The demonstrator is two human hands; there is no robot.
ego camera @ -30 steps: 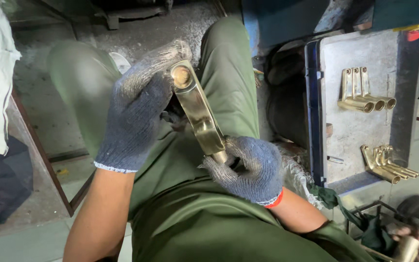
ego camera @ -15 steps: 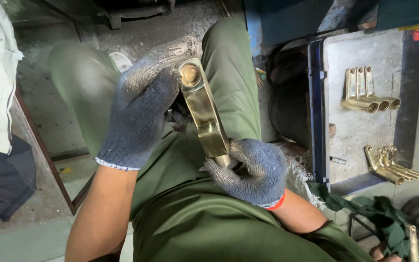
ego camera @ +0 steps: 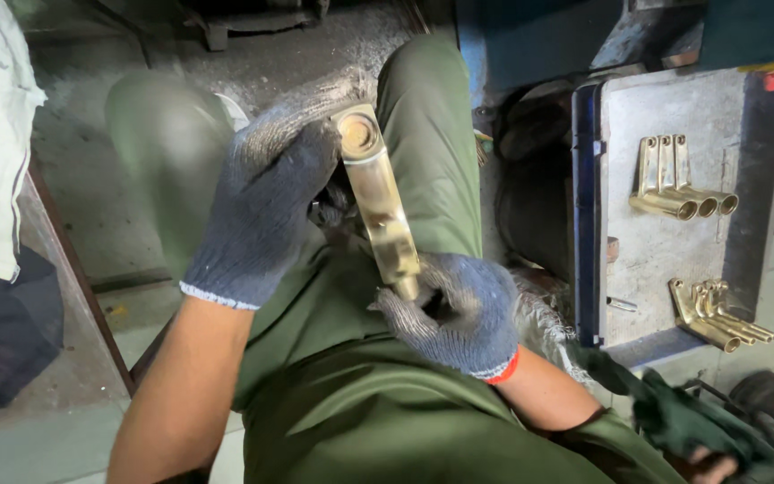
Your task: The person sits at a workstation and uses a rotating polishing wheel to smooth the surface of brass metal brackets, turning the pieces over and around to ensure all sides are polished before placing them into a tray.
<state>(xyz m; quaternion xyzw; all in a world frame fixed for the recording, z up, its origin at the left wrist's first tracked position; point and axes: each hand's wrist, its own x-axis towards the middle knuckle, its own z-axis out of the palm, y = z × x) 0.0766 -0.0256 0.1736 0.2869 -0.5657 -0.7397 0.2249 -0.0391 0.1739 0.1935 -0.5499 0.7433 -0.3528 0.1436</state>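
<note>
- My left hand (ego camera: 266,202), in a dark blue knit glove, is closed around the upper end of the brass handle (ego camera: 378,202); the fingers wrap it just beside its round socket, at about 12 o'clock of the view.
- My right hand (ego camera: 454,314), in the same kind of glove with a red cuff, grips the lower end of the brass handle, near the centre of the view.
- The brass handle lies over my lap in green trousers (ego camera: 351,394), tilted, with the socket end up and the narrow end down toward 5 o'clock.
- Compared with half a second ago, both hands keep the same hold; the brass handle has turned only a little, and its socket opening now faces me more fully.
- At 3 o'clock is a grey metal tray (ego camera: 638,251) with a dark blue edge. In it, one group of brass handles (ego camera: 678,184) lies in the upper part, touching one another, and a second group (ego camera: 718,314) lies at the lower right corner.
- At 5 o'clock another person's hand (ego camera: 718,466) holds a green cloth (ego camera: 674,417); earlier a brass piece was visible there.
</note>
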